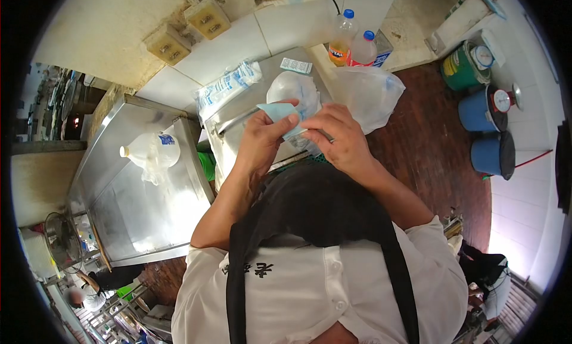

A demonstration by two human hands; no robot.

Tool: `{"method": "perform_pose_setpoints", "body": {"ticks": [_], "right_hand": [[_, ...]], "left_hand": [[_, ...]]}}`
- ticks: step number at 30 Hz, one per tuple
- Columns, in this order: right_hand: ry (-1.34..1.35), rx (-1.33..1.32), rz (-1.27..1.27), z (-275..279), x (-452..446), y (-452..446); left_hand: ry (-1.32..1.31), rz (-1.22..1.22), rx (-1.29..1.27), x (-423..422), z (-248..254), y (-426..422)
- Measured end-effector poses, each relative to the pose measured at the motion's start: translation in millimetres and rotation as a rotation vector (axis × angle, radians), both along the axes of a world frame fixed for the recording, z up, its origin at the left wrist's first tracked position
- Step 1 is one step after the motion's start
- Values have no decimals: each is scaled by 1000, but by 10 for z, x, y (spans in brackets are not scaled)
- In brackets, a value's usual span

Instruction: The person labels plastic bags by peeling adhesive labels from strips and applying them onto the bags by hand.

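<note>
My left hand (261, 138) is closed on a light blue sheet, perhaps paper or a thin packet (277, 110), with the thumb pressed over its face. Close beside it, my right hand (341, 136) has its thumb and fingers pinched together near the sheet's lower right edge. A thin, pale, stick-like piece (303, 131) shows at those fingertips, too small to name surely. Just beyond both hands, a clear plastic bag (292, 87) sits on the metal worktop (271, 64). Part of it is hidden behind the hands.
A wrapped plastic pack (229, 89) and a small box (296, 65) lie on the worktop. Bottles (362, 49) stand behind a white plastic bag (372, 96). At left, a large jug (158, 151) lies on a steel table (140, 213). Blue bins (479, 112) line the right wall.
</note>
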State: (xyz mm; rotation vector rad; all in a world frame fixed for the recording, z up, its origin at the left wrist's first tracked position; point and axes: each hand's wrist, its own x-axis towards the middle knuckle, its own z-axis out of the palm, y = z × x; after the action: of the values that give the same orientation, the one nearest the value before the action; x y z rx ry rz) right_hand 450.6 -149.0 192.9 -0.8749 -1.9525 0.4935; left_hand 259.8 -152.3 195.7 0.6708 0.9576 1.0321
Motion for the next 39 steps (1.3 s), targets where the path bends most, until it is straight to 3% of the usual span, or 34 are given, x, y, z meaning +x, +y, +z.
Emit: {"method": "perform_pose_setpoints", "body": {"ticks": [22,39], "right_hand": [[-38,16,50,-65,-3,-99],[-42,55,64,-47,-32,-120]], "left_hand": [[-165,11,-92,-1,-85,-112],[-104,0,-56,5,-101,-117]]}}
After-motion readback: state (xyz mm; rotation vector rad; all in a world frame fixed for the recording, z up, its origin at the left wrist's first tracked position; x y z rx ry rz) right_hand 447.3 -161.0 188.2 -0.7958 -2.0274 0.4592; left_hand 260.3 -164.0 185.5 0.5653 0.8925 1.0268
